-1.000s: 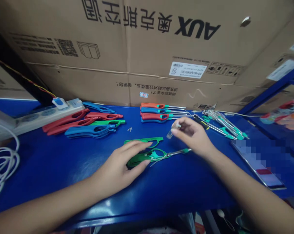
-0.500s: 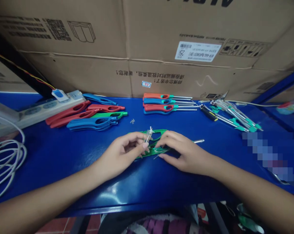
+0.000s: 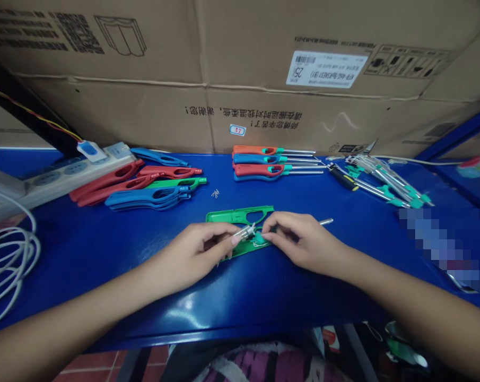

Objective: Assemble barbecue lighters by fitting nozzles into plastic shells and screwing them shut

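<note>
My left hand (image 3: 200, 249) is closed around a small clear lighter fuel tank (image 3: 244, 233) with a white valve end, tilted up to the right. My right hand (image 3: 303, 239) pinches a teal trigger piece (image 3: 259, 238) with a thin pale wire beside it. Beneath both hands lies a green lighter handle half (image 3: 245, 248), partly covered by my fingers. Just behind it rests another green handle half (image 3: 226, 216), its finger opening showing. A metal lighter tube (image 3: 326, 222) sticks out past my right hand; its inner end is hidden.
Assembled lighters (image 3: 259, 171) lie at the back. Red, blue and green handle shells (image 3: 148, 199) sit left, against a power strip (image 3: 76, 170). Metal tubes with teal parts (image 3: 399, 183) and a black-yellow screwdriver (image 3: 343, 178) lie right. Tiny pins (image 3: 215, 193) and coiled white cable (image 3: 9, 254) are also here.
My left hand has tipped the fuel tank lower and brought it right, close to the teal piece. My right hand's fingers have drawn together on that piece. The rear green half shows more.
</note>
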Available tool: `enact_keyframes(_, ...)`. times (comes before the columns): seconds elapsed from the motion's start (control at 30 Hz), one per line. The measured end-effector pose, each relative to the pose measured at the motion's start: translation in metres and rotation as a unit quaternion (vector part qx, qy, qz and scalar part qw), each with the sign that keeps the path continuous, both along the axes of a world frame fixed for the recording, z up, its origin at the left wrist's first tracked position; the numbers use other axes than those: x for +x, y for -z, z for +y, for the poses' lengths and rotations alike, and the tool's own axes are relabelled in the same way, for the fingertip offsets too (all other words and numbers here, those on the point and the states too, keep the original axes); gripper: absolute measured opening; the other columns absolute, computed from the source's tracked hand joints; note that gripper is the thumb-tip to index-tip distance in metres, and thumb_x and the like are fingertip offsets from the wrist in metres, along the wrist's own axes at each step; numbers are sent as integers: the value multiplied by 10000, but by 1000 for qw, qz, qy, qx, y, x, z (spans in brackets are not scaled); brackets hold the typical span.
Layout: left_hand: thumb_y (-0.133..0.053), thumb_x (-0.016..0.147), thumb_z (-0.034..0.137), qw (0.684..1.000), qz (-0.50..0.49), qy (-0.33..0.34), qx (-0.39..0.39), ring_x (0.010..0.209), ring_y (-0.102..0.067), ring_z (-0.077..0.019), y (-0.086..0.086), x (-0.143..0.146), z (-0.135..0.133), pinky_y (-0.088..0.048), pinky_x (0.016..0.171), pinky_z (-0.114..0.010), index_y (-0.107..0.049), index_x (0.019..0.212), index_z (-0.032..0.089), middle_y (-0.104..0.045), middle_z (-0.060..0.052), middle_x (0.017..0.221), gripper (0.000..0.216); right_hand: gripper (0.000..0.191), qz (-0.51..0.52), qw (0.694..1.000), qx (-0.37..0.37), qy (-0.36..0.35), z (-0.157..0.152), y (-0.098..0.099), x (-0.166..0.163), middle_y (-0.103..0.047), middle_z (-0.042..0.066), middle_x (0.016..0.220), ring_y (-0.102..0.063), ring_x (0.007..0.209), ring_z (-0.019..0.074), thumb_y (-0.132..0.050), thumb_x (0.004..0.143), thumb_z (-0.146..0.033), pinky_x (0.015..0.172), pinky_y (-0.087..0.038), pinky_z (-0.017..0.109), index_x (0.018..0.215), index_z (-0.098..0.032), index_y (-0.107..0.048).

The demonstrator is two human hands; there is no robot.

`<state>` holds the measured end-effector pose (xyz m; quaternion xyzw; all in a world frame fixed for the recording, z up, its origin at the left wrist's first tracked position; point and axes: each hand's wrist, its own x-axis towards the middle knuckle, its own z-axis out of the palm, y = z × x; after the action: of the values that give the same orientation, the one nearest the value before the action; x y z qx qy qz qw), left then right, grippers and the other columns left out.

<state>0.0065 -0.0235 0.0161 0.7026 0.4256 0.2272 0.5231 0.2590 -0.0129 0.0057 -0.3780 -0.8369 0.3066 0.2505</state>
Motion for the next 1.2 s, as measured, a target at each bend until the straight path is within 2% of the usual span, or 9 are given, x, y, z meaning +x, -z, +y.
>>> enact_keyframes(0.1, -504, 1011, 362, 997, 50, 34, 55, 682, -603, -132, -2, -4, -1, -474, 625, -226, -725, 1070, 203, -699, 5, 821, 278, 153, 48, 991, -123, 24, 2, 1, 0, -442, -77, 584, -374, 507, 72, -611, 965, -313, 484, -291, 217, 914, -170, -632)
enact_keyframes(0.2, -465, 1029, 325, 987, 90, 40, 130, 884, -679, -170, -4, -6, -2, -515, 786, -260, -711, 1151, 210, -748, -26, 1034, 297, 206, 95, 970, -223, 5, 7, 3, 1, -492, -62, 623, -390, 529, 65, -652, 934, -362, 490, -297, 212, 910, -158, -633)
enact_keyframes(0.37, -383, 1068, 329, 980, 101, 46, 163, 1151, -642, -186, -5, -6, -5, -462, 1015, -289, -658, 1228, 216, -700, -38, 1246, 337, 202, 130, 948, -289, -12, 11, 3, 2, -566, -41, 650, -440, 519, 58, -688, 904, -346, 483, -331, 215, 897, -145, -666)
enact_keyframes(0.5, -389, 1072, 363, 979, 115, 40, 163, 1107, -640, -184, -4, -7, -6, -478, 975, -290, -642, 1220, 230, -690, -28, 1210, 321, 184, 136, 943, -304, -11, 12, 1, 2, -565, -52, 633, -415, 480, 45, -696, 895, -328, 451, -314, 211, 889, -146, -675)
enact_keyframes(0.6, -450, 1055, 370, 974, 123, 36, 187, 1036, -649, -190, -5, -7, -6, -494, 898, -290, -647, 1207, 229, -695, -33, 1162, 286, 198, 128, 944, -304, -15, 12, -1, 2, -613, -22, 695, -496, 568, 62, -703, 887, -341, 517, -387, 208, 890, -144, -680)
enact_keyframes(0.7, -471, 1051, 324, 971, 104, 62, 208, 997, -653, -178, -6, -6, -6, -491, 869, -274, -654, 1215, 228, -703, -30, 1120, 263, 223, 100, 950, -295, -31, 11, -2, 3, -649, 11, 757, -547, 663, 88, -705, 886, -361, 582, -430, 219, 896, -139, -694)
enact_keyframes(0.8, -478, 1051, 293, 973, 74, 94, 196, 971, -660, -154, -6, -4, -8, -492, 846, -246, -668, 1192, 234, -716, -16, 1093, 244, 227, 56, 963, -257, -52, 10, -3, 6, -644, 18, 779, -487, 628, 81, -687, 904, -362, 554, -400, 217, 919, -137, -716)
enact_keyframes(0.93, -468, 1054, 285, 973, 82, 102, 191, 984, -667, -164, -4, -2, -10, -496, 867, -261, -673, 1170, 218, -718, -30, 1095, 245, 231, 41, 972, -220, -76, 9, -7, 10, -605, 8, 764, -426, 583, 72, -670, 919, -360, 514, -362, 214, 902, -135, -720)
enact_keyframes(1.2, -445, 1058, 291, 975, 83, 87, 187, 1031, -678, -181, 0, 0, -5, -497, 902, -280, -631, 1245, 216, -726, -37, 1172, 274, 250, 48, 969, -232, -64, 7, -5, 7, -614, 19, 789, -458, 603, 76, -672, 915, -379, 525, -376, 212, 899, -133, -710)
